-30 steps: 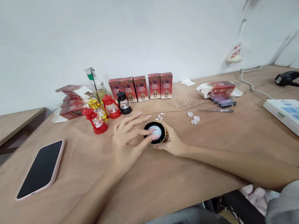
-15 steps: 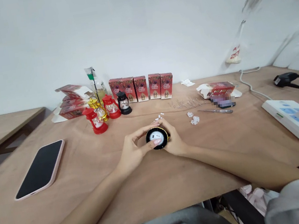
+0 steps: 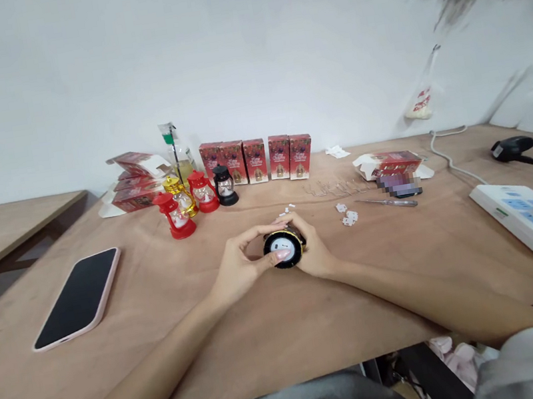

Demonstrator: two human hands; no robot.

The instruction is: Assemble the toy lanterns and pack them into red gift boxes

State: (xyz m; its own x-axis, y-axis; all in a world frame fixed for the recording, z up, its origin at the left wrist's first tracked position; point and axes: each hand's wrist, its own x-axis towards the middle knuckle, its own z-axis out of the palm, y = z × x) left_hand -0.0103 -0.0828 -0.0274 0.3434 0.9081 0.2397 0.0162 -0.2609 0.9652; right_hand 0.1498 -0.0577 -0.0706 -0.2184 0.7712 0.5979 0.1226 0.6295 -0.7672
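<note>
Between my two hands is a small lantern (image 3: 295, 247), tilted so that its round base faces me, black-rimmed with a white disc in the middle. My left hand (image 3: 240, 261) grips it from the left, with the thumb pressed on the white disc and the fingers over the far side. From the right, my right hand (image 3: 313, 250) wraps round the lantern's body, which is mostly hidden. Small white pieces (image 3: 288, 209) lie just beyond my fingers, and flat white scraps (image 3: 350, 218) are farther right.
Red lanterns (image 3: 179, 219), a gold lantern (image 3: 179, 193) and a black lantern (image 3: 224, 186) stand back left, before several red boxes (image 3: 256, 161). A phone (image 3: 77, 300) lies left. At right are a screwdriver (image 3: 393, 202), thin wires (image 3: 335, 188), an opened box (image 3: 395, 163) and a power strip (image 3: 527, 219).
The whole view has shifted slightly. Both hands keep the same hold on the lantern, and its base shows at nearly the same angle.
</note>
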